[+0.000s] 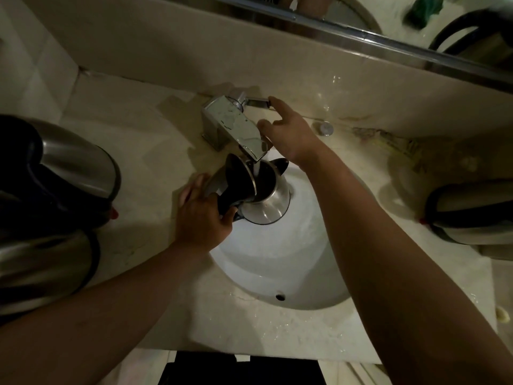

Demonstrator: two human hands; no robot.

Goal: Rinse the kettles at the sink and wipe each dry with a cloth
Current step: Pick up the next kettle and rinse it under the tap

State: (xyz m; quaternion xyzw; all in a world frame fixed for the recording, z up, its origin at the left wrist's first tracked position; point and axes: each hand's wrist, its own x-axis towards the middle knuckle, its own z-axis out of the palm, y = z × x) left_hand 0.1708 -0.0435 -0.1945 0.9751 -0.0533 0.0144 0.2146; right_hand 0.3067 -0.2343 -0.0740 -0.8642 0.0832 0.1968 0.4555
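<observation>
A steel kettle (270, 202) with a black handle and open black lid hangs over the white sink (291, 273), right under the chrome tap (236, 126). Water runs from the spout into the kettle's mouth. My left hand (202, 218) is wrapped around the kettle's handle. My right hand (288, 132) reaches past the tap, its fingertips on the tap lever (258, 102). A green cloth (422, 9) shows only as a reflection in the mirror at the top right.
Two more steel kettles (69, 162) (44, 262) stand on the stone counter at the left. Another kettle (472, 212) lies at the right edge. A small round drain knob (323, 128) sits behind the basin. The counter (144, 151) is wet around the sink.
</observation>
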